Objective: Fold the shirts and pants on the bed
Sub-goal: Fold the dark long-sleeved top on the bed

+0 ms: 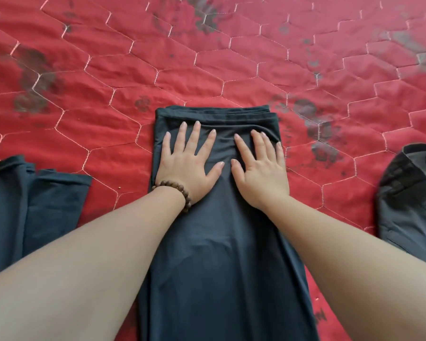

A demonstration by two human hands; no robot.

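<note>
Fabric of a second dark teal garment [32,207] lies at the far left of the bed, its folded legs or sleeves side by side on the red quilted bedspread [231,60] with white hexagon stitching and faded grey flower prints. Just right of it, with a strip of red cover between, sits the dark teal folded pair of pants [219,254], a long narrow stack running from the bottom edge up to the middle of the view, its far end showing several layered edges. The left hand [190,159] presses flat on the upper left part of this stack, fingers straight and spread apart, gripping nothing; a brown wooden bead bracelet [180,194] circles its wrist. Beside it, thumbs close together but apart, the right hand [261,166] also lies flat on the pants, fingers straight and slightly fanned, holding nothing. Small creases in the cloth run between the two hands. Both bare forearms reach in from the lower corners. Well apart at the right edge lies a dark grey buttoned shirt [408,200], loosely heaped, partly cut off by the frame.
</note>
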